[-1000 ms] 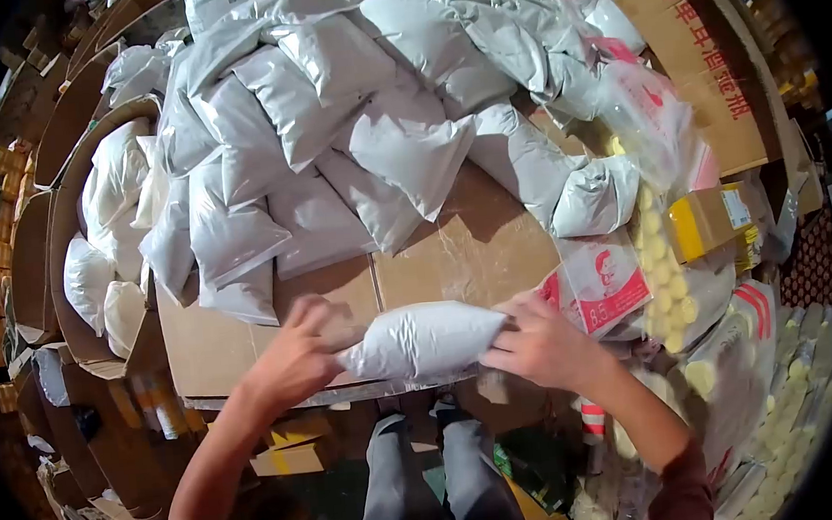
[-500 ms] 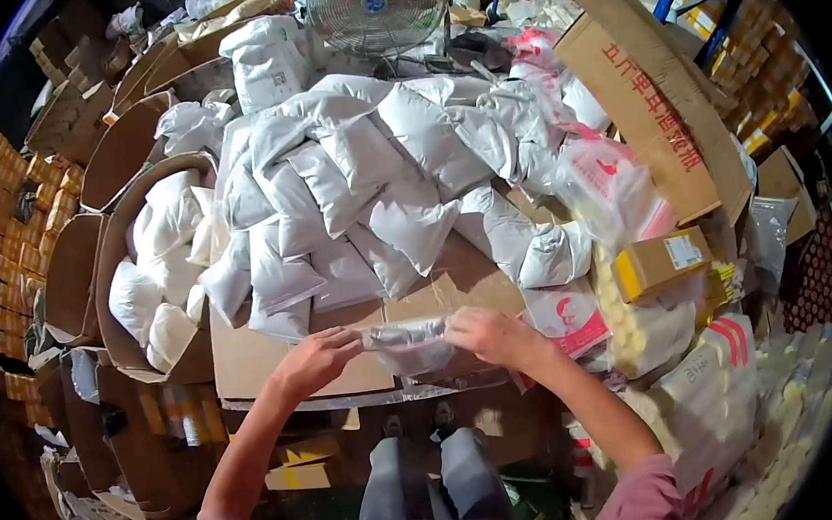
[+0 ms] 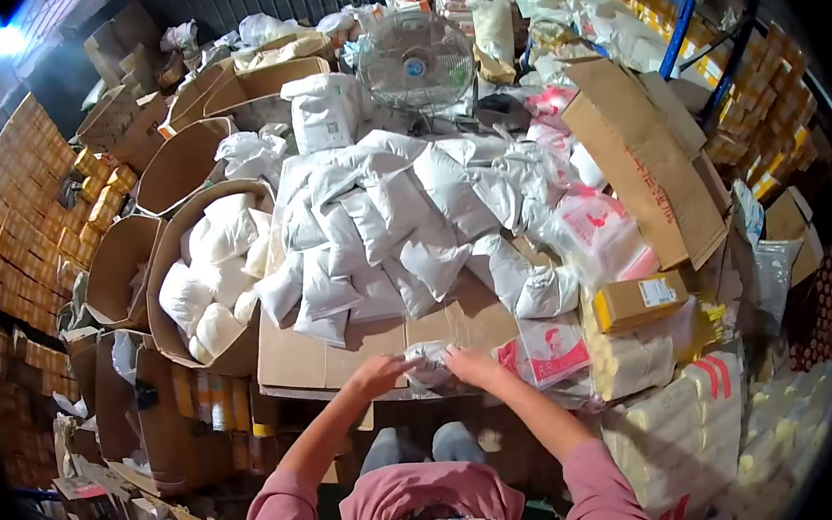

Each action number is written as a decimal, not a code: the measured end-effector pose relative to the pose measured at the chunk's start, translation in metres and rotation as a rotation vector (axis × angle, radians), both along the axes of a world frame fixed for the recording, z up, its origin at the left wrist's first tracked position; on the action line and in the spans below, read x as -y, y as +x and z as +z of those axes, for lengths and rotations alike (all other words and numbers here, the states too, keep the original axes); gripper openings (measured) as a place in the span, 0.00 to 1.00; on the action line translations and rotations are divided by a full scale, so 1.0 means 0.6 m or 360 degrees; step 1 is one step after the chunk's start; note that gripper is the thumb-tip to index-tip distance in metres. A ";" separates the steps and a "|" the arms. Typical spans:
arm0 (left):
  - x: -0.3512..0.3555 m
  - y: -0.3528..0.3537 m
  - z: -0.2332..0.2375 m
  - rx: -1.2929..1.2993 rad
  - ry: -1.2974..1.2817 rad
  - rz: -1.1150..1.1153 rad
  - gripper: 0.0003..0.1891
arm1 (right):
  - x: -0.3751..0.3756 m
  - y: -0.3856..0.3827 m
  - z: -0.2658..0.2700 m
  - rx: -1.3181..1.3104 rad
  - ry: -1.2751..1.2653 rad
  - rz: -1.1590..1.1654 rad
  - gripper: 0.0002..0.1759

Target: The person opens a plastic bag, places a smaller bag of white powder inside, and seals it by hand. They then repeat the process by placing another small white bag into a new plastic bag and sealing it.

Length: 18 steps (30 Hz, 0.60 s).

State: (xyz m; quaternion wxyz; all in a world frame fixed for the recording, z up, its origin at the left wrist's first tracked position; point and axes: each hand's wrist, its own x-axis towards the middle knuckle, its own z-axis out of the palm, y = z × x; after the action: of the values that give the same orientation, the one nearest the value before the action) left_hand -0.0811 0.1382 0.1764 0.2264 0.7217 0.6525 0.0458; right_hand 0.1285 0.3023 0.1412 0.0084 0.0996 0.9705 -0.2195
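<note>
Between my hands is a small translucent plastic bag, crumpled, at the front edge of a cardboard-topped surface. My left hand pinches its left side with bent fingers. Its right side is gripped by my right hand; those fingertips are partly hidden. What the bag contains is too blurred to tell. Just beyond the hands lies a heap of filled white bags, stacked over one another. To the right of my right hand, a flat red-and-white printed plastic bag rests on the surface.
A large carton of white filled bags stands at the left. Behind the heap is a metal fan. On the right are a small yellow-brown box, a leaning flattened carton and wrapped white packs.
My hands have come closer together, and the plastic bag, stretched between them before, is now bunched up. The head view has tilted up, showing more of the background.
</note>
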 end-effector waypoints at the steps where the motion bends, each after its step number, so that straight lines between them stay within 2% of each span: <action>1: 0.002 0.010 -0.005 -0.0003 0.0207 -0.0132 0.33 | 0.012 -0.004 0.019 0.0004 0.0020 -0.0078 0.14; 2: 0.000 0.023 -0.013 -0.0185 0.0270 -0.0096 0.24 | 0.017 -0.006 0.037 -0.0040 0.0083 -0.0049 0.13; 5: -0.004 0.044 -0.047 -0.0693 0.0082 -0.0018 0.12 | 0.023 -0.013 0.020 0.0455 0.0360 0.0056 0.09; 6: -0.005 0.063 -0.021 -0.0783 0.0010 0.0070 0.05 | 0.031 -0.009 0.024 0.0441 0.0377 0.0037 0.09; 9: 0.007 0.084 0.007 -0.1030 -0.0060 0.0085 0.03 | 0.058 -0.012 0.035 0.0324 0.0361 0.0007 0.08; 12: 0.024 0.062 0.029 -0.0982 -0.0097 0.0050 0.06 | 0.053 -0.004 0.042 0.0076 0.0320 -0.0064 0.07; 13: 0.040 0.044 0.015 -0.0898 -0.0062 0.0014 0.06 | 0.048 0.005 0.007 -0.0037 0.0088 -0.0195 0.06; 15: 0.058 0.026 0.063 -0.0591 0.0315 0.0048 0.05 | 0.040 0.032 0.080 -0.0134 0.0057 -0.0212 0.05; 18: 0.069 0.006 0.054 -0.0356 0.0497 0.0193 0.04 | 0.035 0.052 0.080 -0.0210 -0.0233 -0.0428 0.04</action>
State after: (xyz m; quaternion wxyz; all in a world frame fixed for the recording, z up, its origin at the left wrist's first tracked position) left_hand -0.0773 0.0968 0.2086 0.0344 0.7080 0.7009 0.0795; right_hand 0.1598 0.2812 0.1891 -0.0776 0.2131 0.9283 -0.2948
